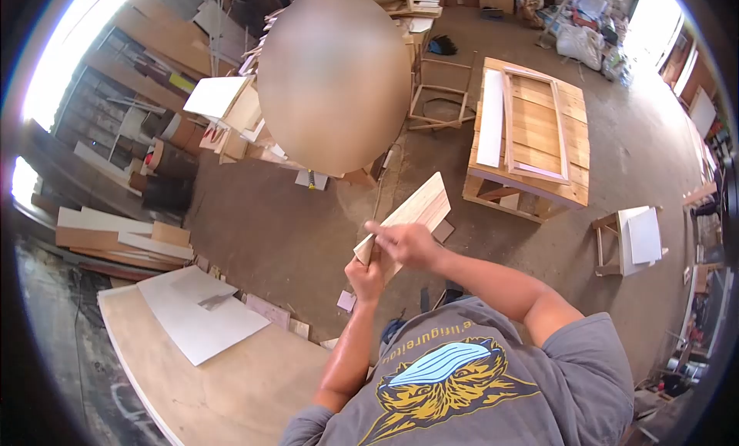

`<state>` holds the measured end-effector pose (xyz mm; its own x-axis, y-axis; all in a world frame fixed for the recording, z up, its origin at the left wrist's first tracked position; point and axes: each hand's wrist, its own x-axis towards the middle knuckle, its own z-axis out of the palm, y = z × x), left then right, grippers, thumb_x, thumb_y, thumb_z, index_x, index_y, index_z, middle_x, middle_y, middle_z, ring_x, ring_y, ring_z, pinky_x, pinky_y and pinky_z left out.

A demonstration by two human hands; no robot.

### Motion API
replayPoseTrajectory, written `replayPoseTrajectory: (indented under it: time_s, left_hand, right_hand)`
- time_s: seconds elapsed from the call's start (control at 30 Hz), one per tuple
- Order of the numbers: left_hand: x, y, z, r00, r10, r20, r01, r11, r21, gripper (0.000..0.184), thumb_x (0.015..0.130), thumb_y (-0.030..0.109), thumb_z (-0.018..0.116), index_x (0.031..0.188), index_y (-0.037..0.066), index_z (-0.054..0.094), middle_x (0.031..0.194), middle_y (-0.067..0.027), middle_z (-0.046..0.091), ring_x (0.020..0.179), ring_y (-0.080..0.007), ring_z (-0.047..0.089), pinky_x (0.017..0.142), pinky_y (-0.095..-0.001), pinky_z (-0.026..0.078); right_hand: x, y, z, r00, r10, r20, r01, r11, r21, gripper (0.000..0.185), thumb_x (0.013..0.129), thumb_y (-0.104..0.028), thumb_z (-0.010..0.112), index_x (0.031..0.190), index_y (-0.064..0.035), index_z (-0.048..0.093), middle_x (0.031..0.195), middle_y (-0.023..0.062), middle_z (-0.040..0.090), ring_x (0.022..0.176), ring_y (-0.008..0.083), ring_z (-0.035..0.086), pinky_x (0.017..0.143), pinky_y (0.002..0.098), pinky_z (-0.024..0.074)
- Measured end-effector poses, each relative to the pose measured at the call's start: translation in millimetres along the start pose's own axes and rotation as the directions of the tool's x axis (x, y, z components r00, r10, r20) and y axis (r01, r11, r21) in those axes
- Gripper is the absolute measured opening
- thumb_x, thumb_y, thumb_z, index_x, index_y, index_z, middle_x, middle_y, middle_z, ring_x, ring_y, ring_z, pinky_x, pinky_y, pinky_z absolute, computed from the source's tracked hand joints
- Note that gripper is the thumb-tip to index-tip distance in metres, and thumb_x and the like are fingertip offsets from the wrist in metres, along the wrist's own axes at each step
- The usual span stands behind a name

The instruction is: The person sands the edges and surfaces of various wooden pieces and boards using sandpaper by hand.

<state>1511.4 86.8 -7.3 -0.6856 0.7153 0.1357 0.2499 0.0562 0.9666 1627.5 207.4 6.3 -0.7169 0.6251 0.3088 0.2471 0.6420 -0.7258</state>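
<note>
A pale wooden board point(422, 209) is held up at a slant in front of my chest. My left hand point(366, 280) is closed around its lower left end, thumb up near the edge. My right hand point(409, 244) lies across the board close to that same end, fingers curled together and the fingertips toward the left edge. Whether a small item sits in those right fingers is hidden.
To the right stands a wooden table point(577, 111) bearing a wooden frame point(566, 153) and a white panel point(489, 119). A small stool point(608, 242) is farther right. At lower left is a large curved panel point(269, 392) with a white sheet point(196, 315). A blurred oval covers the upper middle.
</note>
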Motion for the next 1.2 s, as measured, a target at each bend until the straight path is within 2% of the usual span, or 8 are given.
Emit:
replayPoseTrajectory:
  time_s: [0.07,0.2,0.43,0.57,0.7,0.93,1.03,1.2]
  left_hand:
    - [-3,-3,-8,0.999,0.014,-0.030,-0.014,1.000,0.019,0.024,0.103,0.016,0.073,0.116,-0.004,0.078,0.095,-0.0074,0.081,0.093,-0.0085,0.067,0.083,-0.0314,0.056]
    - [-12,-13,-29,0.993,-0.007,-0.117,0.017,0.997,0.080,0.023,0.103,0.014,0.072,0.116,-0.004,0.078,0.095,-0.0092,0.081,0.091,-0.0097,0.069,0.082,-0.0321,0.057]
    - [-4,-28,-80,0.997,0.041,-0.072,-0.036,0.996,0.076,0.023,0.104,0.014,0.072,0.114,-0.006,0.077,0.094,-0.0124,0.082,0.091,-0.0099,0.071,0.080,-0.0325,0.057]
    - [-7,-26,-117,0.995,0.019,-0.097,-0.013,0.998,0.062,0.023,0.104,0.013,0.072,0.116,-0.005,0.077,0.095,-0.0118,0.082,0.092,-0.0091,0.069,0.080,-0.0317,0.057]
    - [-8,-35,-158,0.995,0.056,-0.078,-0.053,0.998,0.038,0.022,0.104,0.013,0.072,0.115,-0.005,0.078,0.094,-0.0113,0.082,0.091,-0.0094,0.070,0.079,-0.0318,0.057]
    - [0,-60,-218,0.993,0.104,-0.053,-0.099,0.991,0.089,0.019,0.101,0.007,0.070,0.115,-0.004,0.078,0.091,-0.0143,0.081,0.087,-0.0112,0.073,0.078,-0.0316,0.057]
    - [3,-57,-241,0.994,0.109,0.001,-0.108,0.989,0.105,0.019,0.100,0.007,0.071,0.113,-0.005,0.078,0.091,-0.0158,0.081,0.087,-0.0115,0.073,0.077,-0.0319,0.057]
    - [7,-71,-266,0.998,0.067,-0.021,-0.064,0.993,0.103,0.022,0.103,0.018,0.073,0.113,-0.001,0.080,0.088,-0.0173,0.080,0.086,-0.0101,0.073,0.074,-0.0331,0.057]
  right_hand:
    - [3,-17,0,0.988,-0.154,-0.008,0.154,0.980,0.127,0.039,0.104,-0.023,0.065,0.143,-0.0201,0.071,0.098,0.0147,0.079,0.086,0.0329,0.077,0.071,0.0424,0.0603]
    - [23,-1,5,0.980,0.195,0.043,-0.194,0.981,-0.013,0.037,0.105,-0.025,0.064,0.141,-0.0197,0.072,0.108,0.0150,0.079,0.090,0.0316,0.078,0.074,0.0416,0.0607]
    - [19,-56,44,0.989,-0.052,0.136,0.031,0.989,0.148,0.039,0.106,-0.026,0.064,0.143,-0.0235,0.071,0.110,0.0153,0.078,0.093,0.0326,0.078,0.076,0.0410,0.0610]
    - [29,-64,70,0.973,0.167,0.161,-0.158,0.985,-0.062,0.038,0.105,-0.026,0.064,0.142,-0.0243,0.071,0.106,0.0161,0.078,0.091,0.0334,0.078,0.074,0.0429,0.0608]
    - [23,-116,106,0.977,-0.123,0.172,0.105,0.988,0.111,0.038,0.105,-0.025,0.064,0.143,-0.0226,0.071,0.110,0.0130,0.080,0.093,0.0339,0.077,0.074,0.0423,0.0608]
    - [39,-135,159,0.967,0.197,0.162,-0.186,0.979,-0.085,0.041,0.105,-0.025,0.066,0.145,-0.0217,0.069,0.108,0.0163,0.079,0.090,0.0366,0.077,0.076,0.0435,0.0615]
    - [29,-158,188,0.995,-0.086,0.059,0.076,0.986,0.150,0.037,0.106,-0.026,0.063,0.141,-0.0211,0.072,0.111,0.0169,0.078,0.092,0.0358,0.077,0.077,0.0434,0.0618]
    - [36,-155,202,0.980,0.192,0.048,-0.190,0.981,-0.048,0.039,0.106,-0.026,0.061,0.144,-0.0228,0.070,0.111,0.0143,0.079,0.094,0.0337,0.077,0.077,0.0431,0.0612]
